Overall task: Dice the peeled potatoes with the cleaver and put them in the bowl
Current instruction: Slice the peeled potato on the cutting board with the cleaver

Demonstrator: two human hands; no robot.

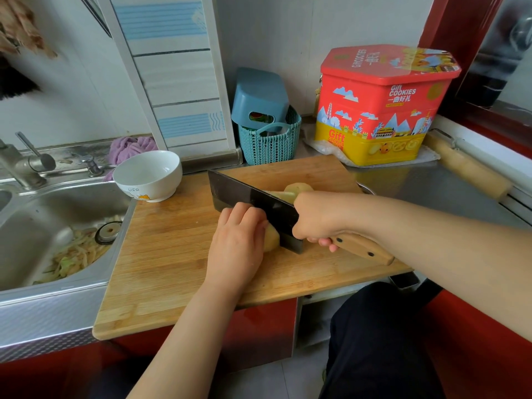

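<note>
A peeled potato lies on the wooden cutting board. My left hand curls over it and holds it down, hiding most of it. My right hand grips the cleaver's wooden handle. The dark cleaver blade stands edge-down on the board, right against my left knuckles. Behind the blade lies another peeled potato, partly hidden. A white bowl stands at the board's far left corner; nothing shows inside it.
A steel sink with vegetable peelings sits left of the board. A teal basket and a red-and-yellow cookie tin stand at the back. A wooden rolling pin lies at the right along the counter edge.
</note>
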